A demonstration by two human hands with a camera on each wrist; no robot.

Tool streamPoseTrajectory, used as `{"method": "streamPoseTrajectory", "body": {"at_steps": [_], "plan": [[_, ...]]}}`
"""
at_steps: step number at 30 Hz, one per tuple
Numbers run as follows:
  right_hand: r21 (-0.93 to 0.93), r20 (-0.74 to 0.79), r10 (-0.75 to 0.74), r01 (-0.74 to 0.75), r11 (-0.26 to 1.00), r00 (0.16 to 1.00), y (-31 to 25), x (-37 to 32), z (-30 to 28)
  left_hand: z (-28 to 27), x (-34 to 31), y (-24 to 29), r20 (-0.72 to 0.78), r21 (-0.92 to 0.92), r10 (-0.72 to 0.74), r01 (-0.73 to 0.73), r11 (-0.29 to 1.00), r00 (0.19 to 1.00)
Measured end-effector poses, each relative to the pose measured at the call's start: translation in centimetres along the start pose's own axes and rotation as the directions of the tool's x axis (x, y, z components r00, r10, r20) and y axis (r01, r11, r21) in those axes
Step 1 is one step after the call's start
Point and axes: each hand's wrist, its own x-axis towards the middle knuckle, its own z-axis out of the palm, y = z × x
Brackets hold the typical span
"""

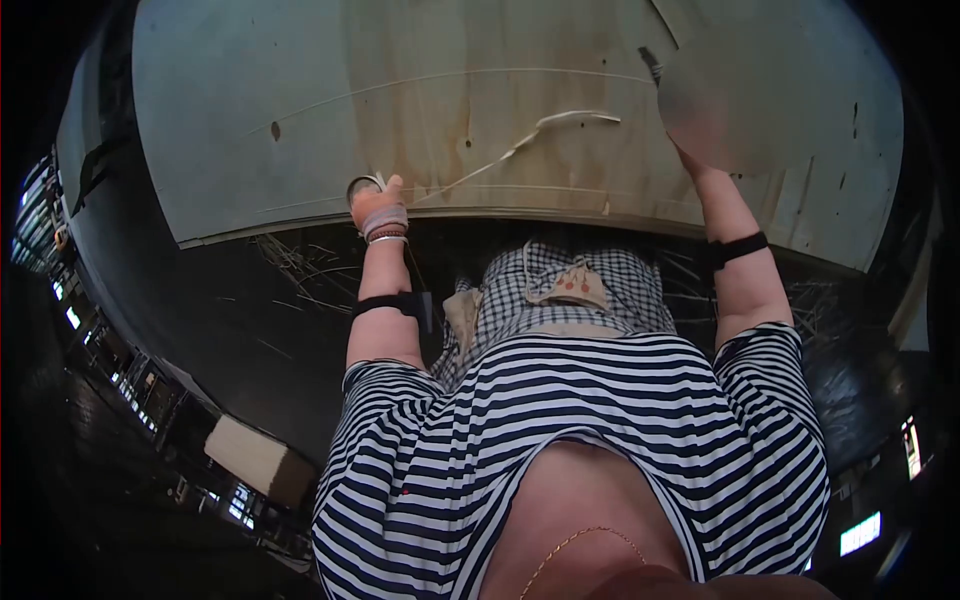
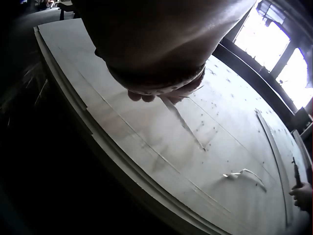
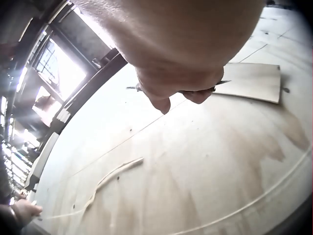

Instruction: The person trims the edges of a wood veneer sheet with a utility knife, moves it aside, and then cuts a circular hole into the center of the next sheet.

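At the near edge of a pale wood sheet [image 1: 420,120], my left hand [image 1: 378,207] grips a ring-shaped roll [image 1: 358,184]. A narrow pale strip [image 1: 520,147], twisted along its length, stretches across the sheet from close to this hand. My left fingers [image 2: 142,97] are mostly hidden behind the wrist in the left wrist view. Farther right, my right hand [image 3: 181,81] curls round a slim knife-like tool [image 3: 222,83], whose thin ends stick out on both sides of the fist over the sheet. A blurred patch covers most of this hand in the head view.
Beside the right hand lies a flat rectangular wood piece [image 3: 252,82]. The sheet bears brown stains, dark knots and long thin lines. Its layered edge [image 2: 117,156] faces my body. Thin scraps [image 1: 300,265] litter the dark area below, and a pale block [image 1: 245,450] stands at the left.
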Motion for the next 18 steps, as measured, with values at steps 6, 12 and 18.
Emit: {"method": "streamPoseTrajectory", "body": {"at_steps": [6,12,18], "plan": [[-0.422,-0.200,0.206,-0.274,0.864,0.958,11.4,3.2,-3.1,2.6,-3.3,0.7,0.084,0.218,0.466,-0.473,0.854,0.881],[-0.378,0.065,0.336,-0.288,0.880,0.940,8.9,1.0,-2.3,6.1,-10.0,4.2,0.191,-0.020,0.604,-0.612,0.790,0.774],[0.380,0.182,0.158,-0.218,0.899,0.970,1.2,-2.3,-0.1,6.7,-12.0,6.5,0.127,-0.038,0.720,-0.722,0.691,0.683]]}}
